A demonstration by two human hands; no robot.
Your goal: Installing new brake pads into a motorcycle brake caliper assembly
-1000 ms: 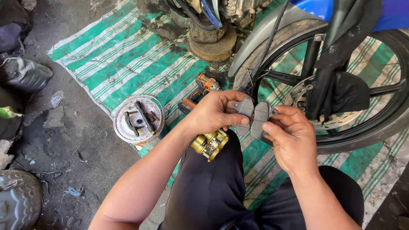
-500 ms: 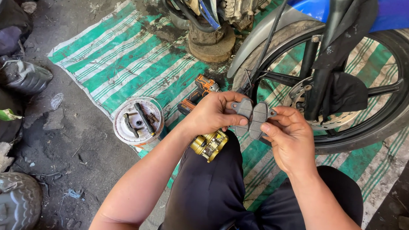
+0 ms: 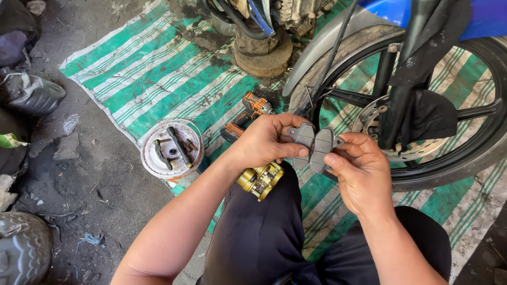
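Head view, looking down over my knees. My left hand (image 3: 265, 140) and my right hand (image 3: 362, 171) meet at mid-frame, each pinching one of two flat grey metal brake pads (image 3: 314, 146). The pads stand side by side with their inner edges touching, faces toward the camera and long axes running roughly up and down in the frame. The left thumb and fingertips close on the left pad's upper edge; the right thumb and forefinger close on the right pad's lower and outer edge. Neither hand is spread, and both are shut on a pad.

The pair sits between the hands, equally near to each, just in front of the gold-coloured metal brake caliper (image 3: 259, 180) resting on my dark trouser leg. The caliper lies below the left hand and closer to it than to the right.

Beyond the pads, to the right, stands the black spoked motorcycle front wheel (image 3: 489, 145) with its brake disc. An orange-and-black cordless driver (image 3: 248, 111) and a round white tub of tools (image 3: 172, 149) lie on the green-and-white striped woven mat (image 3: 149, 71).
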